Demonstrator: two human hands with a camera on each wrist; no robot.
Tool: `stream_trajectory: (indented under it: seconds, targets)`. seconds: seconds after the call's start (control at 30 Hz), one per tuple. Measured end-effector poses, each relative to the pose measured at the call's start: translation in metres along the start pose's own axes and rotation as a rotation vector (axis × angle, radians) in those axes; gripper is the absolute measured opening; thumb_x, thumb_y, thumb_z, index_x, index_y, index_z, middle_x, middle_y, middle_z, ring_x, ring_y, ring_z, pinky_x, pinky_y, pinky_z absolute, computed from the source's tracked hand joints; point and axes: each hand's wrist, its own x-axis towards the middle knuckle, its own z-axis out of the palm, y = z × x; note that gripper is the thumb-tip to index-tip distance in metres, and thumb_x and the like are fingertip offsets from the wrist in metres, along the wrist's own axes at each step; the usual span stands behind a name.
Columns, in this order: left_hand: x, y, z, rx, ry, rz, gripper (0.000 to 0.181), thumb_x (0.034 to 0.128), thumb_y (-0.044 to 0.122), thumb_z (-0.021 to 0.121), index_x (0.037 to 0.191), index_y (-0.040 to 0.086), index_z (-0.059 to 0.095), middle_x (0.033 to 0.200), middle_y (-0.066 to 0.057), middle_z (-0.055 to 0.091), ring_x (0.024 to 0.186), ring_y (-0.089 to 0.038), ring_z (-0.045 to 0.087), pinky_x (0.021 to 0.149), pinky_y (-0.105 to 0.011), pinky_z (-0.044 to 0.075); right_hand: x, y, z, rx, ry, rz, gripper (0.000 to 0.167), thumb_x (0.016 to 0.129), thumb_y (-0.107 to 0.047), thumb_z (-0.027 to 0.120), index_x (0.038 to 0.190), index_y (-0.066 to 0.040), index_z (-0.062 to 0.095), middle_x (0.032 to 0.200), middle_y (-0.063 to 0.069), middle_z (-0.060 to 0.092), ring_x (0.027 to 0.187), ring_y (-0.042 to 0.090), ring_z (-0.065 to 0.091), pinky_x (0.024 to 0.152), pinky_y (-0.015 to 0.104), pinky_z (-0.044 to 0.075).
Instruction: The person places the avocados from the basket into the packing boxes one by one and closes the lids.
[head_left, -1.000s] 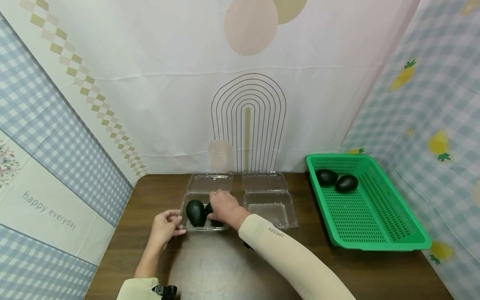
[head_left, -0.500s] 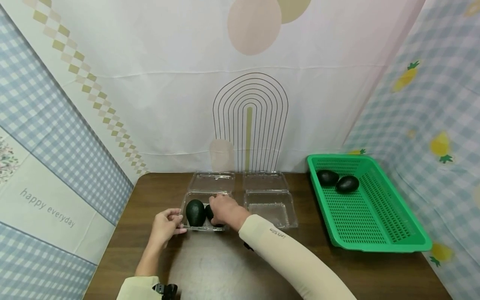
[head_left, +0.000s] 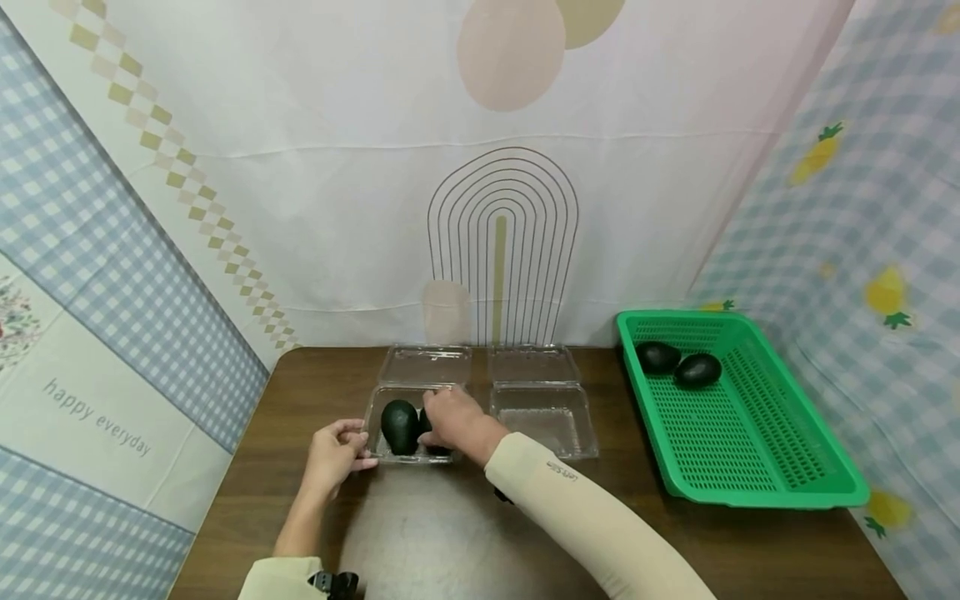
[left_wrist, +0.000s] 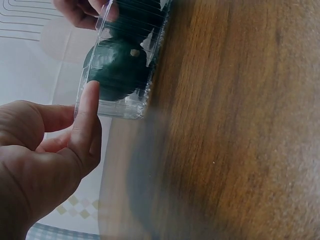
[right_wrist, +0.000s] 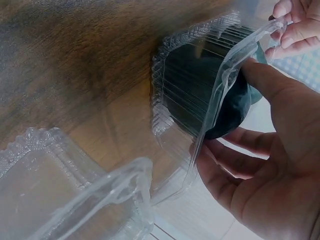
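Observation:
A clear plastic clamshell container with its lid folded back holds two dark green avocados side by side. At its left end my left hand pinches the rim between thumb and fingers, with one fingertip against the outer wall in the left wrist view. The left avocado lies untouched by that hand, its stem end facing the left wrist camera. Reaching in from the right, my right hand grips the other avocado, thumb on one side and fingers curled on the other. That hand hides much of this avocado in the head view.
A second clear clamshell, open with no fruit inside, stands just right of the first. Farther right is a green plastic basket with two more avocados near its back left corner. Brown wooden table; fabric backdrop behind.
My right hand has settled slightly lower around the right avocado. The left avocado has shifted a little to the right inside the container. My left hand keeps its place at the rim.

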Motion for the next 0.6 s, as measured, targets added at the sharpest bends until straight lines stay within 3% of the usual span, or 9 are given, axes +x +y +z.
stream_trajectory:
  seconds: [0.3, 0.47, 0.6]
  targets:
    - [-0.001, -0.001, -0.001, 0.004, 0.003, -0.004, 0.037, 0.0989, -0.010, 0.056, 0.134, -0.018, 0.051, 0.084, -0.011, 0.057, 0.068, -0.015, 0.060, 0.063, -0.029, 0.069, -0.003, 0.014, -0.009, 0.175, 0.030, 0.010, 0.069, 0.094, -0.058, 0.068, 0.141, -0.009, 0.057, 0.137, 0.010, 0.064, 0.129, 0.027, 0.059, 0.115, 0.037, 0.052]
    - [-0.001, 0.000, -0.001, -0.001, 0.003, -0.006, 0.037, 0.0989, -0.010, 0.056, 0.134, -0.018, 0.051, 0.083, -0.010, 0.057, 0.067, -0.015, 0.060, 0.063, -0.030, 0.069, -0.003, 0.030, -0.013, 0.420, 0.103, 0.022, 0.057, 0.097, -0.051, 0.068, 0.136, -0.010, 0.061, 0.133, 0.009, 0.064, 0.121, 0.029, 0.062, 0.104, 0.041, 0.058]
    - [-0.001, 0.000, 0.000, -0.001, 0.002, 0.000, 0.037, 0.0988, -0.010, 0.056, 0.134, -0.019, 0.051, 0.082, -0.009, 0.056, 0.066, -0.014, 0.060, 0.063, -0.029, 0.069, -0.001, 0.045, -0.014, 0.586, 0.144, 0.015, 0.053, 0.099, -0.044, 0.067, 0.137, -0.007, 0.060, 0.137, 0.011, 0.061, 0.127, 0.030, 0.058, 0.108, 0.045, 0.055]
